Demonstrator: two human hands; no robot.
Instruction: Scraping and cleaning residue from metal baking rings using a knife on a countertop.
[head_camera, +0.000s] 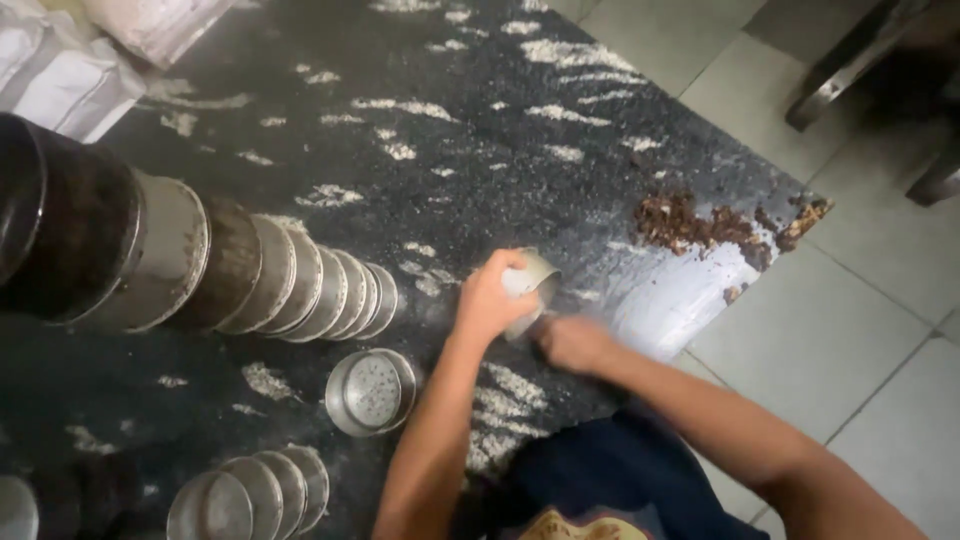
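My left hand (490, 298) grips a small round metal tin (530, 285) tilted on its side just above the dark speckled counter (480, 110). Close beside the tin, on its right, is my right hand (572, 343), blurred, with its fingers curled at the tin's open mouth; I cannot tell whether it holds anything. One more round metal tin (372, 391) lies face up on the counter to the left of my left forearm.
A tall nested stack of metal tins (230, 268) lies on its side at left. A shorter stack (255, 492) sits at bottom left. Brown crumbs (700, 225) lie near the counter's right corner. Tiled floor (850, 330) is beyond. White sacks (70, 70) sit at top left.
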